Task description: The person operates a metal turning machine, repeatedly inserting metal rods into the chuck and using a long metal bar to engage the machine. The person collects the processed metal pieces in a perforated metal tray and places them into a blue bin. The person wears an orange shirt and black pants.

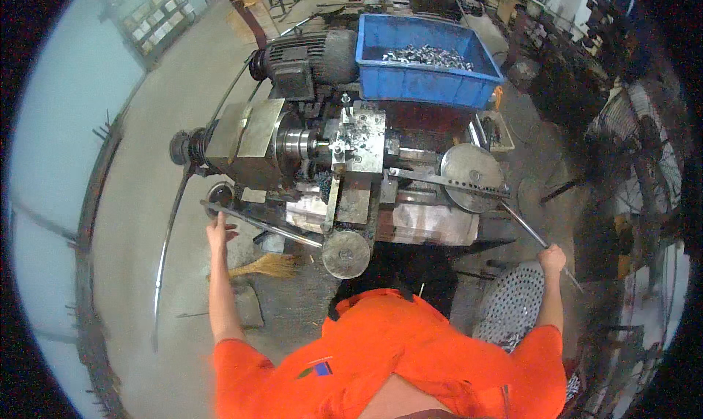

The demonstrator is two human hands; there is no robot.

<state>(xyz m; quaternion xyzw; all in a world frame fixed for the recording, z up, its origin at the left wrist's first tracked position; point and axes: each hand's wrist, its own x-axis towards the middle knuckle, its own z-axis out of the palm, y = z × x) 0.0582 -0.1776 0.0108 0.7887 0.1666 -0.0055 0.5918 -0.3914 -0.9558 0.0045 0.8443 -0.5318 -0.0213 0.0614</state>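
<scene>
Your hands are set wide apart: the right hand (553,258) is curled around the right lever (525,224), its tip poking out below your fist, while the fingers of the left hand (219,236) are loosely spread at the far end of the left lever (274,229), and you can't tell whether a fingertip presses on it or is just beside it. Below your right forearm sits a perforated grey basket (505,302), so leave your elbow room there. Both levers look like bare metal, so expect them to be stiff, hard to damage and perhaps slick if oily. The left one runs in to a round hub (346,255) at the front of the machine; its outer end should give you the most leverage, with the whole palm wrapped around it rather than the fingertips. The right one slants up to a metal disc (476,155), crossed by a drilled bar (421,174); your grip well out along the shaft seems sound, as weight there should turn it more easily. Farther in, the metal block (364,144) looks heavy and rigid, and beyond it stands a blue bin (432,83) of small metal pieces (432,55).
</scene>
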